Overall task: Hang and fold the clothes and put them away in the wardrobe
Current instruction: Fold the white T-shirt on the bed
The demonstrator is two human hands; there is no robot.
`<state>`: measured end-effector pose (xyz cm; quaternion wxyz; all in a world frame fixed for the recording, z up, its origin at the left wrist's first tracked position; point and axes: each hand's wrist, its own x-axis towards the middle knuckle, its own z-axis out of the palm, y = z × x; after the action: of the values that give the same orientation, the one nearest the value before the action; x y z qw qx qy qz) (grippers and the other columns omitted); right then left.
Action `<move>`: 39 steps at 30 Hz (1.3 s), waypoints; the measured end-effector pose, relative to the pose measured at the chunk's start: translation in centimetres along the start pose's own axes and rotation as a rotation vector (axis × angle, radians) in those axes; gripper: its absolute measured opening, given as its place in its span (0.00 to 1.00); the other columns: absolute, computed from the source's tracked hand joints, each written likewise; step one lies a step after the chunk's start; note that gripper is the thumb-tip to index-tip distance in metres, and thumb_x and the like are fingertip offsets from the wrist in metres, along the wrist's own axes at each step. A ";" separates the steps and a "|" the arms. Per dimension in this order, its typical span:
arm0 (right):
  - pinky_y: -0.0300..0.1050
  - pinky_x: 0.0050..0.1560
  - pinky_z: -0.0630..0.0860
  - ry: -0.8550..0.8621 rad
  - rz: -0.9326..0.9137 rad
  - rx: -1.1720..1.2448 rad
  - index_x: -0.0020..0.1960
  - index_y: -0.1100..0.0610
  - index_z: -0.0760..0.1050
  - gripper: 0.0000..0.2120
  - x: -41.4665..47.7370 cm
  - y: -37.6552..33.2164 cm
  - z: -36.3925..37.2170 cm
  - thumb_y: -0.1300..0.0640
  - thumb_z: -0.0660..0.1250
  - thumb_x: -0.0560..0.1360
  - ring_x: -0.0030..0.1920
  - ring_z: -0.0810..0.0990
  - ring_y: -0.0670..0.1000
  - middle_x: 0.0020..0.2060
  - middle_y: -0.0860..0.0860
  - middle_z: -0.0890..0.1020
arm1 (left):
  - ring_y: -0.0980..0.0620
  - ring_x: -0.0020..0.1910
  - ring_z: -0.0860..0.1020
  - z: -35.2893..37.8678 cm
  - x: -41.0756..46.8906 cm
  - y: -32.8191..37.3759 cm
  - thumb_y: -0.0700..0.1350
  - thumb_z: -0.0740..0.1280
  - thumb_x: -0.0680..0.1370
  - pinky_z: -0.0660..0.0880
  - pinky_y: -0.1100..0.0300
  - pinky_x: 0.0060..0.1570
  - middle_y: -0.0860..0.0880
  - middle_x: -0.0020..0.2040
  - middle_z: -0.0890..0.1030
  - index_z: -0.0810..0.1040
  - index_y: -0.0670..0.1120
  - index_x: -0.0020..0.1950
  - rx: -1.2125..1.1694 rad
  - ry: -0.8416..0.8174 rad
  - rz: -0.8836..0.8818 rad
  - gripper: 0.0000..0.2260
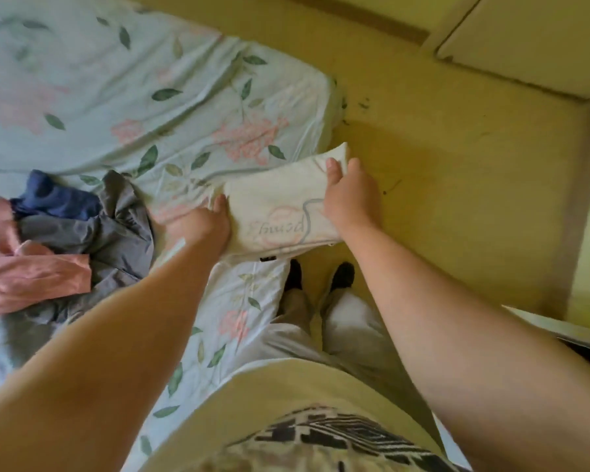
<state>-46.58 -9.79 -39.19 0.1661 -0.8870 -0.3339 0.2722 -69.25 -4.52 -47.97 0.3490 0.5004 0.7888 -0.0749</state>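
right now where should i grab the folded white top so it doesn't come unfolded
Grip the folded white top at its two short ends, one hand from each side, as the left hand and right hand do. It is a long flat stack overhanging the bed corner; held by one end, its layers would probably sag open.

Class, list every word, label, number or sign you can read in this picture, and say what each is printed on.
"penny", probably; cursive, turned away from the camera: on the folded white garment held by the left hand and right hand.
Black block pattern on the person's shirt: cut off, not readable as text.
No other text shows.
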 end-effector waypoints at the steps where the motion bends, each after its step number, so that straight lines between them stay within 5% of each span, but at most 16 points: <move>1: 0.49 0.41 0.69 0.037 -0.034 -0.008 0.57 0.56 0.71 0.21 -1.1 -0.9 -2.4 0.40 0.51 0.84 0.50 0.80 0.61 0.50 0.57 0.82 | 0.33 0.65 0.75 -0.7 -1.8 1.1 0.67 0.49 0.82 0.69 0.43 0.68 0.32 0.67 0.76 0.73 0.37 0.71 0.019 0.005 0.010 0.37; 7: 0.47 0.32 0.64 0.281 -0.189 -0.039 0.52 0.52 0.68 0.18 -5.0 -5.8 -16.3 0.38 0.51 0.84 0.41 0.79 0.59 0.43 0.54 0.81 | 0.37 0.53 0.79 -4.8 -9.7 9.5 0.68 0.49 0.82 0.75 0.46 0.59 0.35 0.58 0.81 0.78 0.35 0.61 -0.267 -0.094 0.149 0.37; 11: 0.48 0.36 0.67 0.433 -0.273 -0.083 0.56 0.54 0.70 0.20 -8.0 -7.3 -24.0 0.38 0.50 0.84 0.43 0.80 0.61 0.44 0.56 0.82 | 0.41 0.46 0.78 -7.3 -14.1 14.8 0.70 0.51 0.80 0.77 0.45 0.55 0.41 0.49 0.82 0.79 0.40 0.55 -0.480 -0.077 0.253 0.35; 14: 0.49 0.35 0.66 0.535 -0.372 -0.109 0.56 0.54 0.68 0.19 -11.2 -7.6 -28.4 0.39 0.50 0.84 0.41 0.79 0.62 0.41 0.57 0.81 | 0.44 0.40 0.78 -8.7 -17.6 16.9 0.73 0.51 0.78 0.76 0.51 0.40 0.46 0.41 0.80 0.75 0.48 0.42 -0.580 -0.071 0.290 0.30; 17: 0.49 0.33 0.64 0.607 -0.469 -0.173 0.54 0.54 0.66 0.18 -15.1 -7.2 -31.1 0.39 0.50 0.84 0.35 0.74 0.60 0.36 0.55 0.79 | 0.48 0.38 0.77 -8.8 -21.1 17.4 0.71 0.52 0.79 0.68 0.56 0.31 0.48 0.41 0.80 0.75 0.49 0.41 -0.682 -0.061 0.348 0.28; 22: 0.43 0.25 0.52 0.717 -0.559 -0.213 0.49 0.52 0.59 0.16 -22.3 -5.3 -34.2 0.40 0.51 0.84 0.24 0.60 0.51 0.27 0.45 0.62 | 0.46 0.37 0.79 -8.4 -27.2 16.5 0.70 0.55 0.79 0.68 0.56 0.31 0.47 0.36 0.80 0.78 0.43 0.42 -0.853 -0.070 0.406 0.31; 30: 0.40 0.25 0.49 0.929 -0.734 -0.222 0.51 0.57 0.69 0.18 -33.2 -3.2 -37.4 0.42 0.54 0.84 0.23 0.60 0.55 0.28 0.46 0.65 | 0.45 0.39 0.84 -10.4 -35.7 13.5 0.71 0.56 0.78 0.76 0.54 0.35 0.47 0.37 0.85 0.81 0.44 0.43 -1.026 -0.038 0.559 0.31; 35: 0.38 0.26 0.46 1.052 -0.751 -0.162 0.50 0.57 0.71 0.17 -38.2 -2.1 -39.5 0.44 0.57 0.84 0.23 0.51 0.44 0.26 0.42 0.54 | 0.44 0.37 0.81 -12.5 -40.2 12.2 0.71 0.59 0.76 0.75 0.52 0.35 0.46 0.35 0.82 0.77 0.42 0.40 -1.112 -0.057 0.628 0.31; 39: 0.39 0.25 0.49 1.115 -0.741 -0.145 0.50 0.55 0.67 0.16 -41.4 -0.4 -41.7 0.43 0.54 0.85 0.23 0.57 0.49 0.27 0.41 0.57 | 0.44 0.37 0.80 -14.0 -44.2 12.9 0.71 0.59 0.76 0.75 0.51 0.36 0.46 0.36 0.81 0.77 0.42 0.41 -1.126 -0.062 0.718 0.31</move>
<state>-48.08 -42.51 9.63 0.3360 -0.7306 -0.4978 -0.3248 -53.70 -24.28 -6.89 0.5827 0.4709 0.4814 0.4549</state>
